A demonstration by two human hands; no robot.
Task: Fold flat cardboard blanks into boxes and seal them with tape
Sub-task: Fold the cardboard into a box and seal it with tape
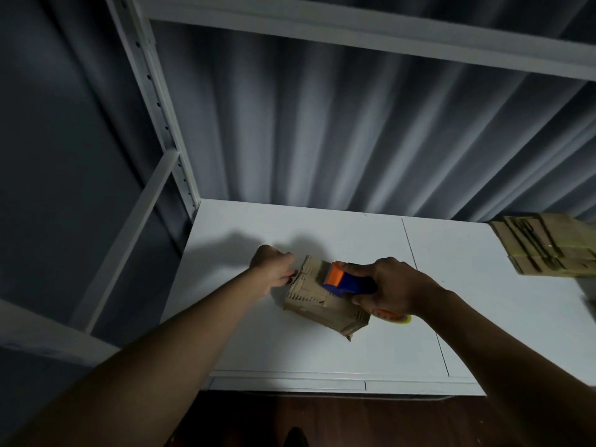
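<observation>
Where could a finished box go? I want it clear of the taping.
Bare table lies between the cardboard box and the near edge, and behind it toward the curtain. Crowded: mid-table, where the left hand steadies the box, the right hand grips the tape dispenser; the far-right stack of cardboard blanks.

White shelf board point(258, 343) with thin seams, small cardboard box point(309, 301) lying near its middle, stack of flat cardboard blanks point(548, 250) at the far right edge
</observation>
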